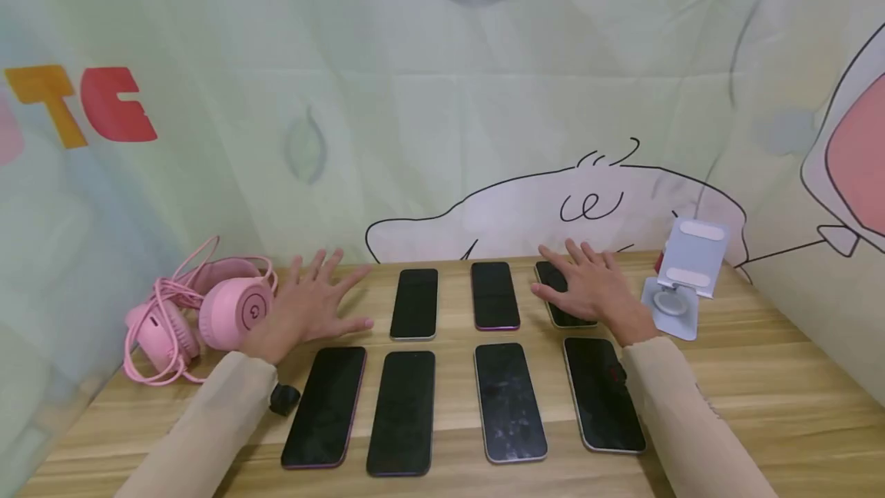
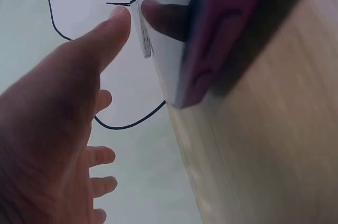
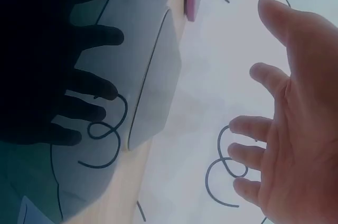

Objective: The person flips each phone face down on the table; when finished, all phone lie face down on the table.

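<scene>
My left hand (image 1: 314, 302) is spread wide above the table's back left, beside the pink headphones (image 1: 235, 312) and behind a purple-edged phone (image 1: 325, 406). Its thumb points toward a black-screened phone (image 1: 415, 303) in the back row. The left wrist view shows that left hand (image 2: 58, 102) holding nothing. My right hand (image 1: 591, 287), fingers also apart, overlaps the back right phone (image 1: 551, 277) in the head view. In the right wrist view the palm of the right hand (image 3: 306, 108) shows bare. Under my right wrist lies another phone (image 1: 601, 398).
More phones lie screen up: a purple-rimmed one (image 1: 495, 296) at back centre, a smudged one (image 1: 510, 403) and a dark one (image 1: 401, 413) in front. A folding phone stand (image 1: 691, 260) stands at the back right. A printed curtain (image 1: 346, 137) hangs behind the wooden table (image 1: 781, 390).
</scene>
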`<action>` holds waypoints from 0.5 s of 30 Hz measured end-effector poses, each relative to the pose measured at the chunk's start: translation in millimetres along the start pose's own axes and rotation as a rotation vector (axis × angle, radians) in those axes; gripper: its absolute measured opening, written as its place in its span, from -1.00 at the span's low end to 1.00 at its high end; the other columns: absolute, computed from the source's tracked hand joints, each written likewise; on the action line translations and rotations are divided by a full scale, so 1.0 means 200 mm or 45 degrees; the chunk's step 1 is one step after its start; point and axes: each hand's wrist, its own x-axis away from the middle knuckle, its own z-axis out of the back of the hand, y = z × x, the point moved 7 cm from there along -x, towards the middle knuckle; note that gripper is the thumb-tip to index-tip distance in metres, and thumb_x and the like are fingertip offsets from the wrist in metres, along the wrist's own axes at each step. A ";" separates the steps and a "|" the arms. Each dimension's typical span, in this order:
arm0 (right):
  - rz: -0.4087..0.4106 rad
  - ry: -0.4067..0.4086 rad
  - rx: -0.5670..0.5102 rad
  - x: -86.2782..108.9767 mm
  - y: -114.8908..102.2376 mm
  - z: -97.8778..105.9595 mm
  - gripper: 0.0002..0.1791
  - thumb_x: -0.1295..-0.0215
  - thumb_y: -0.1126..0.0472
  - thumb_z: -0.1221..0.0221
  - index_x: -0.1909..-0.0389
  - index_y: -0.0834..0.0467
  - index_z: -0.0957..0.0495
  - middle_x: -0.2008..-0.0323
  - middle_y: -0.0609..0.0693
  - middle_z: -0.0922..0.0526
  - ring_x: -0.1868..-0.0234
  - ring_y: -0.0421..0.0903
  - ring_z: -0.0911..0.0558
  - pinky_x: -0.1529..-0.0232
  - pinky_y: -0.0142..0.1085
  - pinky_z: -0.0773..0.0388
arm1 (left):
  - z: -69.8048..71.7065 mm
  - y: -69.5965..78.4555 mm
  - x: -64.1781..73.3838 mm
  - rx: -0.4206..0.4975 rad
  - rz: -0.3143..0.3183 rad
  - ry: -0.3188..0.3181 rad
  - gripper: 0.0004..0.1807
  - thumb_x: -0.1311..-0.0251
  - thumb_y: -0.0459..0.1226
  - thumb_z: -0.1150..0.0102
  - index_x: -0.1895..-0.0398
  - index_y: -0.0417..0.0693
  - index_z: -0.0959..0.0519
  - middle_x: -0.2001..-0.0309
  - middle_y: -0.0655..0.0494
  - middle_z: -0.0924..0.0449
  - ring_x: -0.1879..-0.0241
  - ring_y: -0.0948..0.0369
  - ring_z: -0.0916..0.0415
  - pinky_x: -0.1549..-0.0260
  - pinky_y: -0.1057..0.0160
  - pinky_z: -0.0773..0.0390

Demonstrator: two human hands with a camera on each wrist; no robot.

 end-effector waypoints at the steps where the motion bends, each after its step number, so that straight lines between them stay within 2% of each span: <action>1: 0.006 0.001 0.000 0.00 -0.01 0.00 -0.14 -0.39 -0.39 0.08 -0.57 -0.01 -0.10 -0.52 0.36 -0.03 -0.50 0.39 0.00 -0.41 0.31 0.20 | 0.00 0.00 0.00 -0.001 -0.006 -0.006 0.01 -0.12 0.44 -0.01 -0.56 0.17 -0.16 -0.52 -0.34 -0.01 -0.48 -0.35 0.10 -0.34 -0.42 0.19; 8: 0.062 -0.026 -0.048 -0.02 -0.09 -0.02 -0.18 -0.42 -0.31 0.03 -0.54 0.08 -0.16 -0.47 0.38 -0.14 -0.47 0.38 -0.13 -0.41 0.25 0.03 | 0.00 0.04 0.00 0.043 -0.060 -0.024 -0.02 -0.15 0.41 -0.03 -0.54 0.11 -0.21 -0.46 -0.35 -0.14 -0.45 -0.35 -0.01 -0.35 -0.39 0.13; 15: 0.120 -0.021 -0.102 -0.05 -0.17 0.01 -0.21 -0.44 -0.27 -0.01 -0.52 0.10 -0.20 -0.45 0.39 -0.20 -0.44 0.37 -0.20 -0.36 0.29 -0.09 | 0.01 0.07 -0.02 0.093 -0.068 -0.150 -0.04 -0.17 0.38 -0.07 -0.55 0.13 -0.20 -0.44 -0.33 -0.21 -0.42 -0.32 -0.09 -0.34 -0.39 0.11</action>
